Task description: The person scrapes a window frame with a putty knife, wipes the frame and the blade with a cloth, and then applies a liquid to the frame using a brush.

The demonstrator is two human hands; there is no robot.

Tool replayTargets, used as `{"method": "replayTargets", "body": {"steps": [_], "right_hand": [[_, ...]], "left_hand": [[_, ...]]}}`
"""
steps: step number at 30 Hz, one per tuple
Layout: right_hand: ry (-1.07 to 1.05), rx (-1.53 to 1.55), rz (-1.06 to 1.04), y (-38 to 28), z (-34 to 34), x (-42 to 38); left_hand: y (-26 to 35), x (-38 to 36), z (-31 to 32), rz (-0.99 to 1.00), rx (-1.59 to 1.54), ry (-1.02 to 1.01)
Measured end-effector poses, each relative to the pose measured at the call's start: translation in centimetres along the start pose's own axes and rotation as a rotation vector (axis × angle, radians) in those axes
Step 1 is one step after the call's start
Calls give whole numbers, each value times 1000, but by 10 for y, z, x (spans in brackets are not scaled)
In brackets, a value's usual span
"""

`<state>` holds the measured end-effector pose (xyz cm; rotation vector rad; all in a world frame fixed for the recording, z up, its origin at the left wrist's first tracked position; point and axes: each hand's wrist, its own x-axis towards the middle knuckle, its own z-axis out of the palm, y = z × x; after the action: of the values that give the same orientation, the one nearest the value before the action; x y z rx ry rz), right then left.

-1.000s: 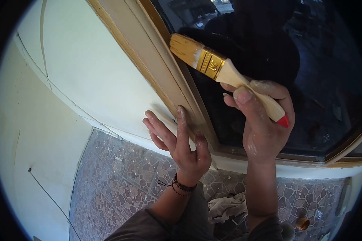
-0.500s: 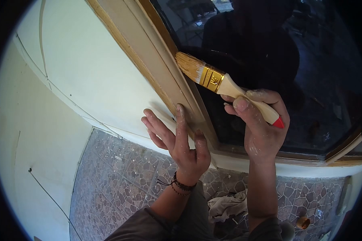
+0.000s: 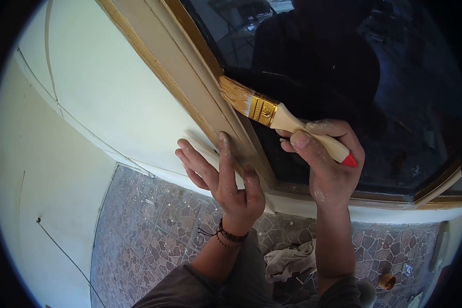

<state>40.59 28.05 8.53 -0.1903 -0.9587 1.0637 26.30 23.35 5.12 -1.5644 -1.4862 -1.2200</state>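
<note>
My right hand [image 3: 331, 159] grips a paintbrush [image 3: 287, 120] by its pale wooden handle, which ends in a red tip. Its bristles, loaded with tan-brown paint, touch the inner edge of the window frame [image 3: 190, 66], beside the dark glass [image 3: 313, 66]. Lower down on the same frame rests my left hand [image 3: 233, 187], holding nothing, its fingers spread. One fingertip lies against the frame and the other fingers reach over toward the pale wall. Specks of paint mark both hands. A dark braided bracelet [image 3: 230, 235] circles the left wrist.
A white wall [image 3: 97, 77] runs along the left of the frame. Below lies a stone-patterned floor [image 3: 143, 220] with paint spots. A crumpled cloth [image 3: 290, 262] and a small brown-gold container [image 3: 387, 282] are on the floor. A thin cable [image 3: 61, 246] hangs at lower left.
The brush tip has shifted slightly down along the frame edge with my right hand. My left hand keeps its place on the frame; the whole view has moved a little.
</note>
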Motion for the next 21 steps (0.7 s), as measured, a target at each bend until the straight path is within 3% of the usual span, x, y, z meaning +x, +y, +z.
{"method": "replayTargets", "body": {"steps": [5,9,13,15,21], "right_hand": [[-15,-61,7,1,-7,-4],[66,90,-10,-12,-5,1],[-102,-9,-158,-11,-3,11],[-1,63,-154,-13,7,12],[-9,-92,-148,-4,5,3]], "left_hand": [[-1,-1,1,9,-5,8],[0,-1,1,-9,-9,9],[-1,-1,0,-13,-7,3],[-2,0,-2,-19,-5,-3],[-2,0,-7,-13,2,-62]]}}
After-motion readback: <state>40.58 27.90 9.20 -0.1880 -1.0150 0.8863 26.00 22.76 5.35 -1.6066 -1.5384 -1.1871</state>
